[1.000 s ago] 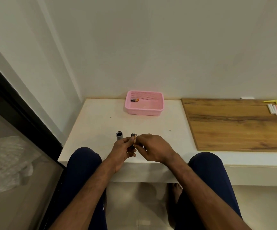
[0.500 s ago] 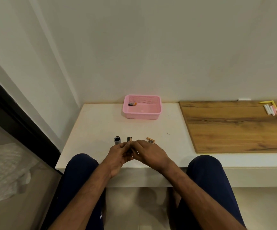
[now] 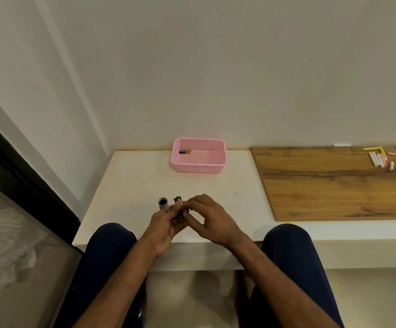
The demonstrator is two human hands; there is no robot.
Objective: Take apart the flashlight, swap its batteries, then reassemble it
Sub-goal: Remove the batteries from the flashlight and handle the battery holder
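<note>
My left hand [image 3: 162,224] grips a small black battery holder [image 3: 177,200] just above the white ledge's front part. A copper-coloured battery [image 3: 180,202] sits at the holder's top. My right hand [image 3: 212,220] meets it from the right, fingertips and thumb pinched on that battery and the holder's side. The grey flashlight tube [image 3: 163,203] stands upright with its open end up, just left of my left hand's fingers. Another battery [image 3: 185,151] lies in the far-left corner of the pink basket [image 3: 218,165].
The white ledge [image 3: 133,185] ends near my knees. A wooden board [image 3: 334,185] covers its right side, with several chalk sticks [image 3: 379,159] at the far right. A wall stands behind and a dark-framed glass panel is to the left.
My right hand has shifted forward over the spot where two loose batteries lay half a second ago; they are out of sight now. The holder stays in my left hand.
</note>
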